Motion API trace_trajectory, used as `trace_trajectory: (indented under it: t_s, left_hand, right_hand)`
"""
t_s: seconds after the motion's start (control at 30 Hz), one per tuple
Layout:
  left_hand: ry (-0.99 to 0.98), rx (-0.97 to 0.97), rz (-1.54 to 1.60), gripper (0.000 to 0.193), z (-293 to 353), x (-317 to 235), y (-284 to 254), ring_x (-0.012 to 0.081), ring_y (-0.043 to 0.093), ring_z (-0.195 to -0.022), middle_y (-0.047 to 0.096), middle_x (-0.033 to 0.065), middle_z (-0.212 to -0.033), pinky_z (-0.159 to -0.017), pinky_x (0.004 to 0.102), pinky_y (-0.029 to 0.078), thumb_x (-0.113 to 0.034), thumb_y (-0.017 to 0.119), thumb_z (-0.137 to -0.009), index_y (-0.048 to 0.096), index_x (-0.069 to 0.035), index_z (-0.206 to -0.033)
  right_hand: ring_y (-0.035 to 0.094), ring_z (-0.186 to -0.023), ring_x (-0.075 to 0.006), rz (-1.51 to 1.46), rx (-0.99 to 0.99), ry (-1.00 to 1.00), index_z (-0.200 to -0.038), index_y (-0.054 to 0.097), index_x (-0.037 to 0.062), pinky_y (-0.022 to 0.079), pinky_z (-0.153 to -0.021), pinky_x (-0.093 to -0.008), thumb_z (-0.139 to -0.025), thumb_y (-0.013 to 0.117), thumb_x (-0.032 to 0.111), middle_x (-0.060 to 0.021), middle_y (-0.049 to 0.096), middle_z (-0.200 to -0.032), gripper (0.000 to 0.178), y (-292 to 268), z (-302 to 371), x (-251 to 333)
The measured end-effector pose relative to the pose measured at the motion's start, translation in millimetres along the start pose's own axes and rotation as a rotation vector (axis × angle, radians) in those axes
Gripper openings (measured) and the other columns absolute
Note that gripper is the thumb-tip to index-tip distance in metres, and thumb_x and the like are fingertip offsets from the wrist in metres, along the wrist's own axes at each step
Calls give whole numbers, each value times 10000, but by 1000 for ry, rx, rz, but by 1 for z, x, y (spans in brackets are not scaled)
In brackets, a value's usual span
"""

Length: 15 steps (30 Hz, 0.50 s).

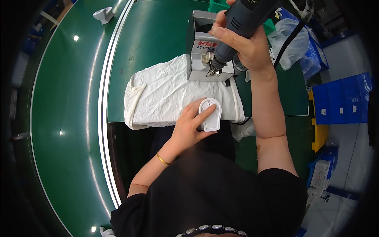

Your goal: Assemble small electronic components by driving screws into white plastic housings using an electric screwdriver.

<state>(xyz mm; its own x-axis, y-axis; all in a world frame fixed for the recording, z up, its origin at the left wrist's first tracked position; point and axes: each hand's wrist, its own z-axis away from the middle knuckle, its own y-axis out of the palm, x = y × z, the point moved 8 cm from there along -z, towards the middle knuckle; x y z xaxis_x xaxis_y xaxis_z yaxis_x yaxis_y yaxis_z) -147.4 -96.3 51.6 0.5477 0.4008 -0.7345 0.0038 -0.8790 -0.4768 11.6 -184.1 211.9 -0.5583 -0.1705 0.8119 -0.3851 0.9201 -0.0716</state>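
My left hand [184, 129] is closed around a small white plastic part [211, 123], held at the near edge of the cloth. Its face turned up has a rounded end with recessed holes, and my index finger lies across it. Gripped in my right hand [254, 49] is a dark electric screwdriver [236, 29], tilted downward. The screwdriver's tip meets the front of a grey box-shaped screw feeder [195, 59], at its small metal outlet. Whether a screw sits on the bit is too small to tell. A white cloth [158, 94] is spread on the green bench below the feeder.
Left of the bench runs a green conveyor belt [71, 98] behind a white rail, carrying another white part [103, 15] at the far end. Blue bins [339, 98], a yellow bin [319, 126] and clear plastic bags [288, 41] stand at the right. A black cord [290, 45] hangs beside my right hand.
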Motion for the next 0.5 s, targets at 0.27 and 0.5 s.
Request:
trace_trajectory:
  t_s: [0.27, 0.5]
  left_hand:
    - [7, 1, -2, 712, 4, 1, 4, 381, 517, -1233, 521, 184, -1353, -1001, 439, 449, -156, 875, -605, 648, -181, -1279]
    - [13, 19, -4, 709, 6, 5, 5, 394, 503, -1254, 511, 188, -1374, -1017, 447, 442, -162, 879, -608, 650, -195, -1278]
  right_hand:
    - [593, -629, -172, -18, -149, 77, -1255, 449, -51, 513, -649, -353, -877, 613, -27, -91, 585, -749, 413, -8, 46, 15]
    - [542, -620, -164, -32, -183, 45, -1316, 350, -6, 485, -635, -379, -895, 604, 81, -83, 522, -728, 499, -11, 84, 50]
